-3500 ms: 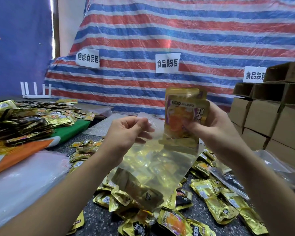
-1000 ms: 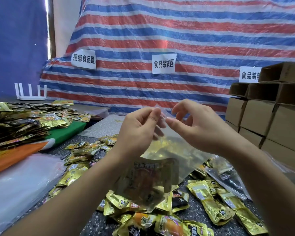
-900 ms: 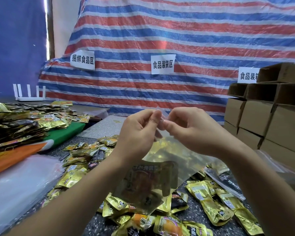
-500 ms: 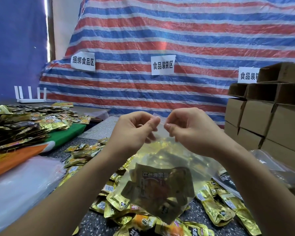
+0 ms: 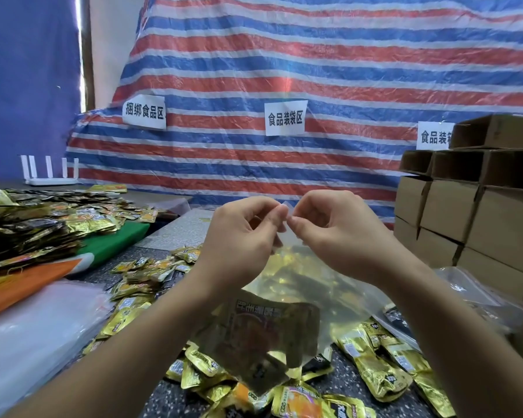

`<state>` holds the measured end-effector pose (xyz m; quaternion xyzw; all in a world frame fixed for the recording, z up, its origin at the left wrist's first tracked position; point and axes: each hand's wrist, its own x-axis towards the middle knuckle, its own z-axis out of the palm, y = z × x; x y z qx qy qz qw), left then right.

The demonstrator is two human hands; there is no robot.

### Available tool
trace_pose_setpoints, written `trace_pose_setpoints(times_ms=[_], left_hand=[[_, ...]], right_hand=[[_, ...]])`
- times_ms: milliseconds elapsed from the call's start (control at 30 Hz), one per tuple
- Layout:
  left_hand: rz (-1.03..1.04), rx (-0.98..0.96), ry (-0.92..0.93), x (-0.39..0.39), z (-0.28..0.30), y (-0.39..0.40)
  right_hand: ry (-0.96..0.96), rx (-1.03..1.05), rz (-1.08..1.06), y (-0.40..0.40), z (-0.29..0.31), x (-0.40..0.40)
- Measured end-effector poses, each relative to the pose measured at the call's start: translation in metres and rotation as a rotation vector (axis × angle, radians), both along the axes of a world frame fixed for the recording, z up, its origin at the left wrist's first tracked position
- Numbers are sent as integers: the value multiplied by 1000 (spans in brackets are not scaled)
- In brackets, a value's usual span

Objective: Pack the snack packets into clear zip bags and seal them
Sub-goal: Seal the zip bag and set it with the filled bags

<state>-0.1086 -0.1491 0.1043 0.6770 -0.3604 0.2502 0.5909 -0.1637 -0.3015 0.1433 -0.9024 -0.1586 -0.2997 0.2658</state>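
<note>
A clear zip bag (image 5: 338,291) hangs in the air in front of me, with gold snack packets (image 5: 266,336) lying in its lower part. My left hand (image 5: 242,236) and my right hand (image 5: 335,233) pinch the bag's top edge side by side, fingertips almost touching. Loose gold snack packets (image 5: 375,366) are scattered on the dark speckled table (image 5: 175,396) beneath the bag.
A big heap of gold packets (image 5: 34,224) lies at the left on green and orange cloth. A stack of clear bags (image 5: 34,336) sits at the near left. Cardboard boxes (image 5: 477,206) are stacked at the right. A striped tarp (image 5: 314,86) hangs behind.
My right hand dropped the packet into the bag, then joined the left at the top edge. The bag has since swung slightly; both hands stay pinched on the rim.
</note>
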Motion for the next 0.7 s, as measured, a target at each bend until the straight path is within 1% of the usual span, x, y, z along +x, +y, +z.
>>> trace_pose_setpoints(times_ms=[67,200,367,533,600,700], left_hand=[[37,14,-37,-2,0,0],[62,30,-54,-4,-1,1],[87,93,-86,-4,-3,0],[115,124,-116,-2,-3,-2],[97,119,-99,-1,-3,-3],[34,140,-21,0,-1,-3]], right_hand=[[16,34,-3,0,-1,0],[47,97,-12,3,-4,2],[78,72,-42,3,-4,1],[54,77,-56,4,-3,0],[48,79,-58,3,-4,0],[39,80,-56,1,-3,-1]])
